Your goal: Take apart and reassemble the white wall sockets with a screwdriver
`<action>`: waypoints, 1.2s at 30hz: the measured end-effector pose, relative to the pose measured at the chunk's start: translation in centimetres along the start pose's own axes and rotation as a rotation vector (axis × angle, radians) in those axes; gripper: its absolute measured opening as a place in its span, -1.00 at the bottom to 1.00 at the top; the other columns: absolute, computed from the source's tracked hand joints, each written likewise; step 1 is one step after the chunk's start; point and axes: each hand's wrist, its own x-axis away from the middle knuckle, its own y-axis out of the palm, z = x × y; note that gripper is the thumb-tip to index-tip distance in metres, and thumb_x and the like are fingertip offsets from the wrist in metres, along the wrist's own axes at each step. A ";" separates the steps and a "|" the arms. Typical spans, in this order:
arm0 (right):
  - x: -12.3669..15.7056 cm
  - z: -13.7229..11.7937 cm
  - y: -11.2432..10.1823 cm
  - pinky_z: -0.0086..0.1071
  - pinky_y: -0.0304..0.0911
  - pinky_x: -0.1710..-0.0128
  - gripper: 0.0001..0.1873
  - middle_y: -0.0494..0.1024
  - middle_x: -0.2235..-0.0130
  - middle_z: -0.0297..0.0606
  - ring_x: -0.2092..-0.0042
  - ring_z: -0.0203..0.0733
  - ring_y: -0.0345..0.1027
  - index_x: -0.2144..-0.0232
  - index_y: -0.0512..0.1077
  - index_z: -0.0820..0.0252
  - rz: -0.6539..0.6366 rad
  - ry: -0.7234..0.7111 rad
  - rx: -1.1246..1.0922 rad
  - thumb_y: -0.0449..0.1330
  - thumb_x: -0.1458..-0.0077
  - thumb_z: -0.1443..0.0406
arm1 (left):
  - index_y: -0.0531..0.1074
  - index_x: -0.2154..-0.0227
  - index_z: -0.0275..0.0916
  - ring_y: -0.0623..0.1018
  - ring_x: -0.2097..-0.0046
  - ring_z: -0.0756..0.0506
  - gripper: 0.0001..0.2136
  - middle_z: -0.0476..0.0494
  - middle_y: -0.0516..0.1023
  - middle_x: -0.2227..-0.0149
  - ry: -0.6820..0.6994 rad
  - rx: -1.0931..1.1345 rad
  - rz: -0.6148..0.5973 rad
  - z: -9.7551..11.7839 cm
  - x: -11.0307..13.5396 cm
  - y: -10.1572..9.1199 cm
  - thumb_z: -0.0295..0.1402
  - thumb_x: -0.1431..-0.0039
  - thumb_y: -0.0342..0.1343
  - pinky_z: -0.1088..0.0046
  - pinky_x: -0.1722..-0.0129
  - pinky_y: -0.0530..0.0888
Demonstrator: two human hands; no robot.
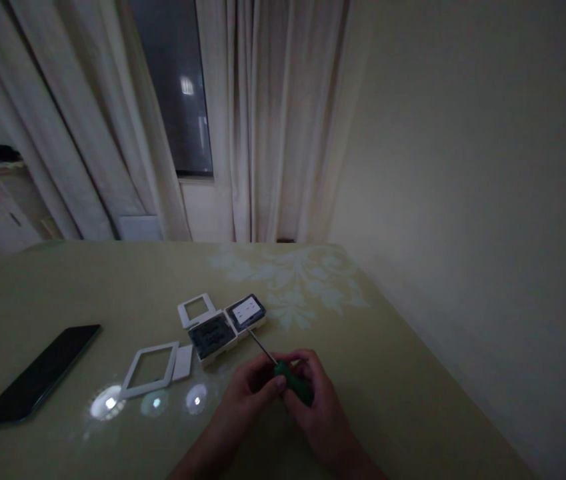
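A screwdriver with a green handle point(293, 383) and a thin metal shaft points up and to the left. Its handle is wrapped by my right hand point(319, 400). My left hand point(249, 393) pinches the front of the handle, where the shaft begins. Beyond the tip lie two joined white wall boxes: a white socket insert point(247, 311) in a dark frame sits in the right one, and a dark inner part point(211, 335) shows in the left one. The tip appears close to the right box's near edge; whether it touches cannot be made out.
Left of the boxes lie a large white frame point(131, 370), a white plate point(183, 362) and a smaller white frame point(181, 313). A black tablet-like slab point(37, 377) rests farther left. The table point(403, 413) runs along a wall point(487, 233) at right; curtains point(287, 133) hang behind.
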 end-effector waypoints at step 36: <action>-0.4 -0.5 -1.3 -0.40 0.23 0.26 -0.74 0.57 0.29 -0.34 0.27 -0.18 0.36 0.18 0.53 0.16 -0.115 -0.025 0.187 0.39 -0.17 0.14 | 0.55 0.02 -0.15 0.74 0.09 -0.30 -0.41 -0.20 0.77 0.22 0.029 0.100 0.243 -1.1 -0.3 0.0 -0.01 0.06 0.58 0.21 0.07 0.65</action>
